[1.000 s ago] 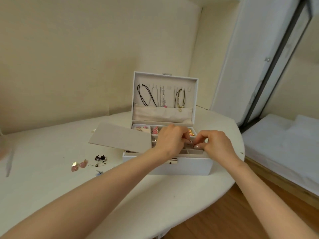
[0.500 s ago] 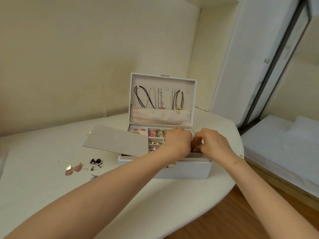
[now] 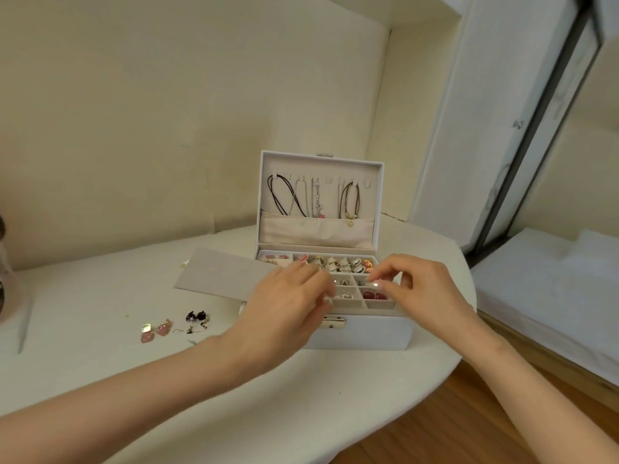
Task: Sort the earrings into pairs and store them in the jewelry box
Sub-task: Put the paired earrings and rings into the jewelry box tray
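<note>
Box was partly filled; pink earrings, black earrings lay left on table. Left hand, right hand curled over box; hold indiscernible.

Matt white jewelry box (cloth-lined); glossy red earrings.

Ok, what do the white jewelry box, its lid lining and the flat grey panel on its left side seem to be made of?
The white jewelry box: probably faux leather over a rigid shell, matte and faintly textured. The beige lid lining: soft velvety fabric, no shine, pocket wrinkled. The flat grey panel: likely fabric-covered card, stiff, matte. The gold clasp: polished metal, glinting.
</note>
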Available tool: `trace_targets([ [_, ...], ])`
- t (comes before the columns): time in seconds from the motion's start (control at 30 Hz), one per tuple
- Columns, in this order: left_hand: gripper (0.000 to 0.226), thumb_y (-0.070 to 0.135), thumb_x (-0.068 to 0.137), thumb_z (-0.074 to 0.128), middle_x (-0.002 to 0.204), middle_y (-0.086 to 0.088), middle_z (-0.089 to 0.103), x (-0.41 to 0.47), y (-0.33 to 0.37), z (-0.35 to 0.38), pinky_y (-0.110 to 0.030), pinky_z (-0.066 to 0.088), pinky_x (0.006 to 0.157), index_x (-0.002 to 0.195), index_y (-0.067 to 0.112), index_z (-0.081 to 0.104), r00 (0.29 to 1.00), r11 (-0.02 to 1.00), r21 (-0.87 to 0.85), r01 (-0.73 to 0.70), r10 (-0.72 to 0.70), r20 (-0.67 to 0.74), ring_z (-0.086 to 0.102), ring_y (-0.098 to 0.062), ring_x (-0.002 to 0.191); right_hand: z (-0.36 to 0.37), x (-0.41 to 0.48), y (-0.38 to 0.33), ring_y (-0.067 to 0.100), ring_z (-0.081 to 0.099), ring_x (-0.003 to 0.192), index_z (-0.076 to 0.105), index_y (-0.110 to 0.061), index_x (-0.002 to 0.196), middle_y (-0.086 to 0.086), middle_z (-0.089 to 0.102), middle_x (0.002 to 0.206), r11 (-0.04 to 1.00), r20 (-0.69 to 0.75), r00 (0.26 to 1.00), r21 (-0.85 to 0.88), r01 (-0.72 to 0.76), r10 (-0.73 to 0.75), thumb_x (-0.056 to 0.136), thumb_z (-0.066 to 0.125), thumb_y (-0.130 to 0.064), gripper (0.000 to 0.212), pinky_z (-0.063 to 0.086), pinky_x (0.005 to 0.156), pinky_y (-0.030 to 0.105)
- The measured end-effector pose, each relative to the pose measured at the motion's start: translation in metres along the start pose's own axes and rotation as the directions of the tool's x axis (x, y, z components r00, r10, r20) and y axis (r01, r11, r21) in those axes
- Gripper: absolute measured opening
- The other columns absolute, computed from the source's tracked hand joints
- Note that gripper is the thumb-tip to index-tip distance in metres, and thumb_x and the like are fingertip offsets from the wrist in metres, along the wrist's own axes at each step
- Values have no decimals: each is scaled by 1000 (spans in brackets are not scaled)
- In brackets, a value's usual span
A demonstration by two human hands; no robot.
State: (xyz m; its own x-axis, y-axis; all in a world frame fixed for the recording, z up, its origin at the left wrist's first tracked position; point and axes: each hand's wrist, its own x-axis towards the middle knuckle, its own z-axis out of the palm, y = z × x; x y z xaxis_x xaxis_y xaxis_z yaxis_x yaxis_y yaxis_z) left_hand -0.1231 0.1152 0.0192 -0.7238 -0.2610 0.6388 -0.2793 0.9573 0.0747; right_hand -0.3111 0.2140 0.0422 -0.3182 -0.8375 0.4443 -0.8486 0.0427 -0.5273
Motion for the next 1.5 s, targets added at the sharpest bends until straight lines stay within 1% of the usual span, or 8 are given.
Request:
trace_targets([
  [0.2, 11, 41, 86, 45, 79, 20, 51, -71, -16, -25, -13, 25, 64, 87, 32, 51, 996, 999, 38, 28, -31, 87, 26, 8, 72, 33, -39, -30, -3, 52, 66, 70, -28, 82, -13, 62, 74, 987, 169, 978, 122, 106, -125, 84, 67, -19, 10, 37, 62, 10],
  [0.33, 5, 38, 83, 48, 73, 22, 50, -102, -33, -39, -11, 29, 59, 80, 34, 49, 987, 988, 68, 139, -144, 70, 28, 10, 70, 78, -50, -47, 4, 49, 65, 69, -31, 84, -16, 61, 81, 972, 260, 943, 161, 169, -207, 82, 66, -33, 4, 33, 61, 12],
  [0.43, 15, 25, 82, 61, 71, 21, 50, -120, -54, -47, -8, 28, 53, 76, 33, 50, 962, 960, 80, 267, -270, 35, 36, 4, 68, 113, -48, -65, -3, 48, 82, 70, -28, 94, -18, 59, 89, 951, 279, 915, 190, 244, -290, 81, 52, -43, 27, 33, 75, 9],
  [0.57, 14, 20, 84, 62, 74, 18, 55, -127, -91, -54, -21, 38, 61, 79, 30, 53, 839, 841, 10, 540, -538, -77, 47, -2, 76, 157, -33, -104, 12, 47, 115, 64, -15, 118, -1, 59, 122, 889, 264, 852, 201, 411, -453, 93, 46, -20, 31, 30, 101, 14],
  [0.77, 12, 21, 86, 61, 78, 14, 53, -132, -134, -51, -24, 33, 61, 82, 31, 54, 730, 734, -19, 679, -678, -83, 48, -10, 78, 197, 2, -138, 24, 32, 136, 56, -3, 122, 12, 50, 133, 865, 282, 820, 86, 495, -497, 91, 37, 7, 37, 31, 109, 33],
  [1.07, 19, 42, 82, 63, 90, 14, 47, -139, -140, -45, -23, 37, 71, 96, 29, 63, 740, 749, 43, 661, -661, 122, 43, -11, 94, 227, 33, -134, 27, 48, 104, 67, -6, 105, 12, 56, 105, 860, 427, 800, -94, 502, -421, 86, 51, 4, 27, 40, 81, 32],
  [1.33, 23, 31, 78, 70, 84, 14, 54, -139, -134, -52, -24, 39, 64, 73, 34, 49, 739, 743, -33, 669, -659, 141, 51, -8, 81, 214, 24, -141, 22, 49, 100, 63, -7, 92, 8, 61, 98, 899, 405, 820, 16, 437, -405, 87, 57, -7, 8, 42, 82, 33],
  [1.5, 20, 8, 78, 68, 73, 8, 66, -132, -123, -62, -19, 43, 64, 69, 23, 58, 761, 738, -187, 649, -633, 143, 59, -7, 69, 197, 7, -145, 21, 50, 95, 60, -8, 91, 7, 62, 94, 904, 307, 851, 140, 403, -427, 86, 52, -8, 10, 41, 79, 33],
])
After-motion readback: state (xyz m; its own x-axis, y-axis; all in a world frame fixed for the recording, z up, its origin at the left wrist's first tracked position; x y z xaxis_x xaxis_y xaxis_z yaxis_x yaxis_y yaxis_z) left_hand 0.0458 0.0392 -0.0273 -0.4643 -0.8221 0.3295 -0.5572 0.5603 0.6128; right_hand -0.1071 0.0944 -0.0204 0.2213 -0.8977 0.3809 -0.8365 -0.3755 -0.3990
